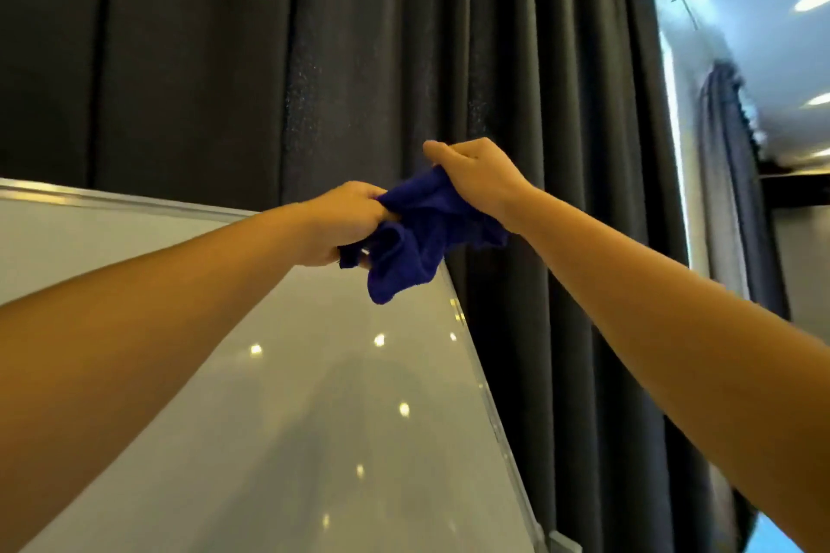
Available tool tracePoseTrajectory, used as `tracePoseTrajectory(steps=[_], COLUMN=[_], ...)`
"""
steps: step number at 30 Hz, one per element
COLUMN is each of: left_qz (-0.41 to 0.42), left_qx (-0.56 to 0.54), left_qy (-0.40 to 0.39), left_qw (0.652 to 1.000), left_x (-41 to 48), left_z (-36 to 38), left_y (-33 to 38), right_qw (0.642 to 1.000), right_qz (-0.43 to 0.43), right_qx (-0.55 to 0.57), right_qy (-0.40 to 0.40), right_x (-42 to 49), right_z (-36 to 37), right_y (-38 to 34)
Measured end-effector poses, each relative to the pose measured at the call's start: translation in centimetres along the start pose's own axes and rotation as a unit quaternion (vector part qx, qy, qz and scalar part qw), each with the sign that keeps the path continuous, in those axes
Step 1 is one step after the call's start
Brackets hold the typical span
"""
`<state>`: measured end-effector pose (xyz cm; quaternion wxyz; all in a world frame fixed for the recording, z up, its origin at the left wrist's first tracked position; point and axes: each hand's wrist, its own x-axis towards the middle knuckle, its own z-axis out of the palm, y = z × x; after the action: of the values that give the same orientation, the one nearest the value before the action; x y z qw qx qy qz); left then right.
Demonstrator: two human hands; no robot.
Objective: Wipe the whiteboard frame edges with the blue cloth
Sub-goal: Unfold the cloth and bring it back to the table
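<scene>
The blue cloth (417,233) hangs bunched between both hands at the whiteboard's top right corner. My left hand (341,222) grips its left side, right over the corner. My right hand (476,175) pinches its upper right part, a little higher and just past the board's edge. The whiteboard (314,395) fills the lower left, with a silver frame along its top edge (112,200) and down its right edge (489,409). The corner itself is hidden by the cloth and my left hand.
Dark grey curtains (269,58) hang close behind the board and to its right. A bright ceiling strip with lights (763,13) shows at the far right. A grey bracket (563,541) sits at the frame's lower right.
</scene>
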<state>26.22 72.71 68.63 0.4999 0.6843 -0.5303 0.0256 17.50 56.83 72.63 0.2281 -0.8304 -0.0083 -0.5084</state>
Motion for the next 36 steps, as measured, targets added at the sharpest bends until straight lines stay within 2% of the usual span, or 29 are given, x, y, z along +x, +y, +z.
tracePoseTrajectory(steps=[2, 5, 8, 10, 13, 18, 22, 24, 27, 31, 34, 36], left_qz=[-0.027, -0.075, -0.144, -0.19, -0.247, -0.322, -0.37, -0.392, -0.392, -0.386, -0.43, -0.463], left_qx=[-0.046, -0.068, -0.102, -0.131, -0.198, -0.316, -0.342, -0.314, -0.265, -0.249, -0.246, -0.243], left_qy=[-0.049, -0.11, -0.152, -0.154, -0.156, -0.151, -0.147, -0.138, -0.143, -0.151, -0.151, -0.157], left_qw=[0.997, 0.989, 0.973, 0.961, 0.936, 0.879, 0.851, 0.854, 0.869, 0.875, 0.856, 0.838], left_x=[-1.6, -4.2, -7.3, -9.2, -11.9, -14.7, -15.4, -15.6, -16.4, -17.6, -18.6, -19.2], left_z=[1.3, 4.5, 8.9, 11.9, 17.2, 26.4, 34.2, 38.1, 45.1, 54.0, 60.6, 64.3], left_y=[-1.2, -4.2, -7.2, -9.1, -11.3, -12.9, -13.2, -13.0, -12.2, -11.5, -11.1, -11.2], right_qw=[0.98, 0.906, 0.845, 0.822, 0.812, 0.797, 0.782, 0.768, 0.732, 0.655, 0.609, 0.6], right_qz=[0.129, 0.246, 0.29, 0.319, 0.362, 0.445, 0.492, 0.504, 0.52, 0.579, 0.632, 0.653], right_qx=[0.0, 0.049, 0.067, 0.097, 0.135, 0.228, 0.299, 0.342, 0.412, 0.48, 0.478, 0.463], right_qy=[-0.152, -0.34, -0.445, -0.462, -0.439, -0.339, -0.241, -0.198, -0.153, -0.077, -0.022, 0.005], right_x=[-3.5, -9.7, -16.0, -19.9, -26.0, -34.8, -41.3, -44.3, -49.8, -57.2, -61.6, -64.0], right_z=[-1.7, -3.3, -4.5, -5.3, -6.7, -8.7, -11.3, -13.6, -18.1, -24.0, -27.3, -28.2], right_y=[1.4, 4.3, 7.5, 9.7, 12.8, 16.9, 20.5, 22.3, 25.9, 30.4, 33.4, 35.0])
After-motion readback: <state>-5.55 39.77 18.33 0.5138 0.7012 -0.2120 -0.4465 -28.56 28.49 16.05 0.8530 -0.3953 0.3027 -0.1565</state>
